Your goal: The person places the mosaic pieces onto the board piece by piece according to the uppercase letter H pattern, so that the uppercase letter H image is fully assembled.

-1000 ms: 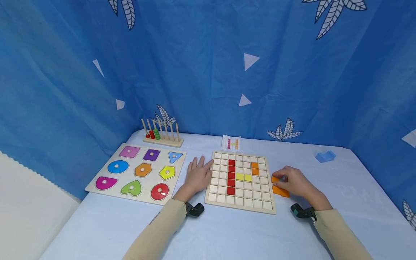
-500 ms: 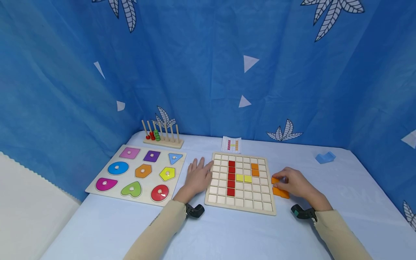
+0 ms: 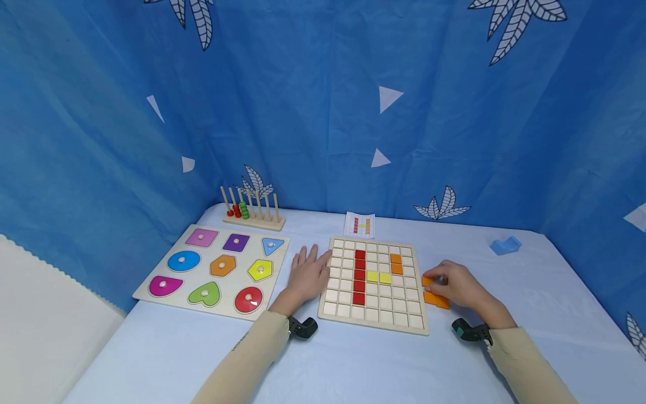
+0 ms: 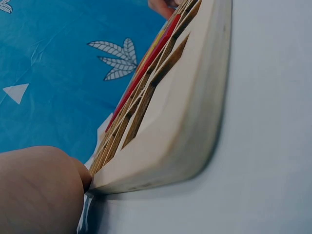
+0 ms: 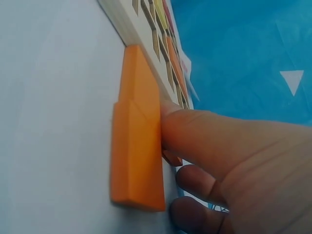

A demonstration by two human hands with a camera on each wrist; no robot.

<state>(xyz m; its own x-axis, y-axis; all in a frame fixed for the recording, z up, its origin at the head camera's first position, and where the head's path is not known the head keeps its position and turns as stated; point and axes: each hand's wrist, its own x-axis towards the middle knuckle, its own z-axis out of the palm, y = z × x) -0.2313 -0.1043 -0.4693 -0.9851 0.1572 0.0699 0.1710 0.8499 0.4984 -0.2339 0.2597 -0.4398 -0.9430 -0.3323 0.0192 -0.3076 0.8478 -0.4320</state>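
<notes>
A wooden grid board (image 3: 373, 328) lies flat, with a column of red tiles (image 3: 359, 285), two yellow tiles (image 3: 385, 278) and two orange tiles (image 3: 396, 269) in its cells. My left hand (image 3: 305, 277) rests at the board's left edge, fingers extended and a fingertip touching the rim. At the right edge, my right hand (image 3: 460, 285) pinches an orange tile (image 3: 427, 280) between thumb and fingers. Nearer me, two loose orange tiles (image 5: 139, 156) lie beside the board against the thumb; in the right wrist view the pinched tile is mostly hidden.
Left of the board lies a shape puzzle (image 3: 229, 310) with knobbed pieces. Behind it stands a peg counter (image 3: 254, 222) with red and green beads. A pattern card (image 3: 360, 225) lies behind the board, and a light-blue block (image 3: 506, 245) sits at the far right.
Both hands and the tiles stay where they were. The head view has shifted very slightly.
</notes>
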